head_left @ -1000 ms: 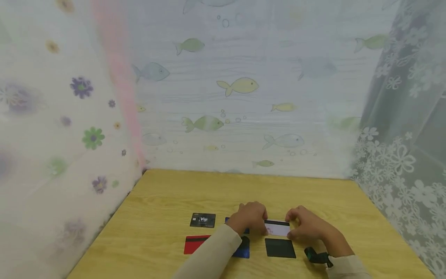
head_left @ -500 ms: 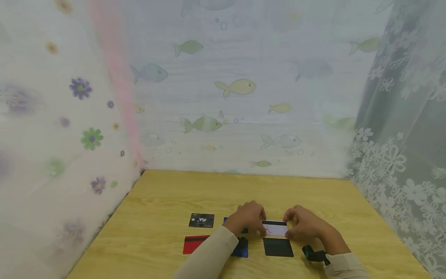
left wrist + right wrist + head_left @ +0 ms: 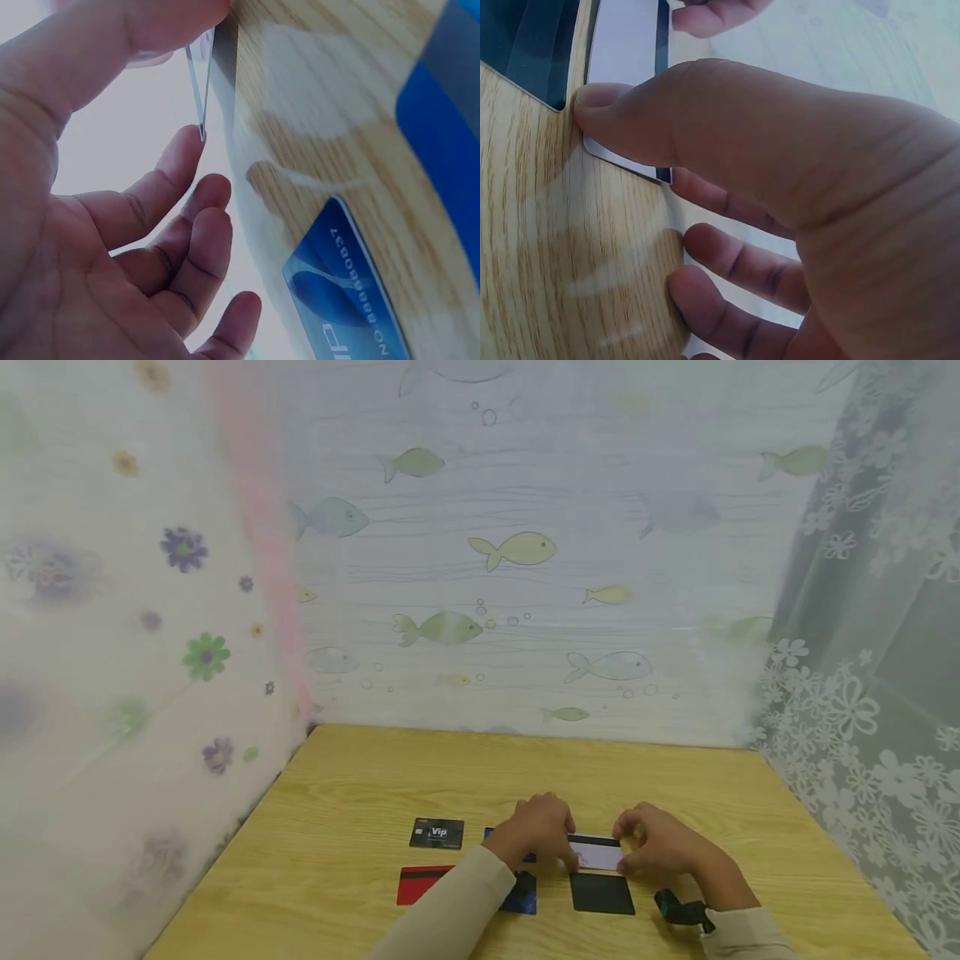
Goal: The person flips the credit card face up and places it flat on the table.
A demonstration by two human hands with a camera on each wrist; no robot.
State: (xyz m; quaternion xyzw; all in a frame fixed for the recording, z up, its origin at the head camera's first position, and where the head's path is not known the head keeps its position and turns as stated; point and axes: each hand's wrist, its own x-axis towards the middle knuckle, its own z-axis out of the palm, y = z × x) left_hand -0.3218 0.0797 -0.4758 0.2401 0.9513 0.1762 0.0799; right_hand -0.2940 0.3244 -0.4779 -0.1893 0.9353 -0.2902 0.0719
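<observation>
A white card (image 3: 597, 855) with a black stripe along its far side is held between both hands in the head view. My left hand (image 3: 538, 828) grips its left end, and in the left wrist view the card shows nearly edge-on between thumb and index fingertip (image 3: 184, 154). At the right end, my right hand (image 3: 663, 841) holds the card with the thumb on its near edge and a finger at its far edge. Close by on the near side lies a black card (image 3: 602, 894). The right wrist view shows the right thumb (image 3: 622, 116) overlapping the white card's face.
Left of the hands lie a black Vip card (image 3: 437, 833) and a red card (image 3: 420, 887), partly covered by the left sleeve. Two blue cards, one nearer (image 3: 525, 897) and one farther back, are partly hidden by the left arm. A black device (image 3: 678, 911) sits at the right wrist.
Both hands keep their hold on the white card, which stays in nearly the same place. The whole view shifts slightly as the head moves; the other cards stay put.
</observation>
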